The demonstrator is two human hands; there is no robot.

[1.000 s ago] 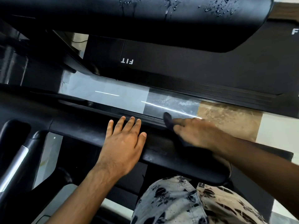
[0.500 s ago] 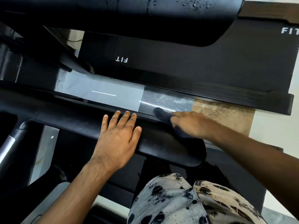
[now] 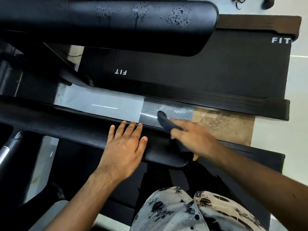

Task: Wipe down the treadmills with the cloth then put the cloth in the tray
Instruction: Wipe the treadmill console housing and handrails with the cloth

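wiping the near treadmill's black side rail with a dark cloth

the right hand [image 3: 191, 137] is pressing the cloth [image 3: 165, 121] onto the far edge of the near rail [image 3: 75, 130], seemingly pinching it between thumb and forefinger, though the dark cloth is blending into the rail; its tip is sticking out over the glossy floor [image 3: 103, 100]. the left hand [image 3: 124, 147] is lying flat on the same rail just beside it, fingers straight and spread, holding nothing. water drops are sitting on the far rail [image 3: 133, 22] above the second treadmill's belt [image 3: 200, 72].
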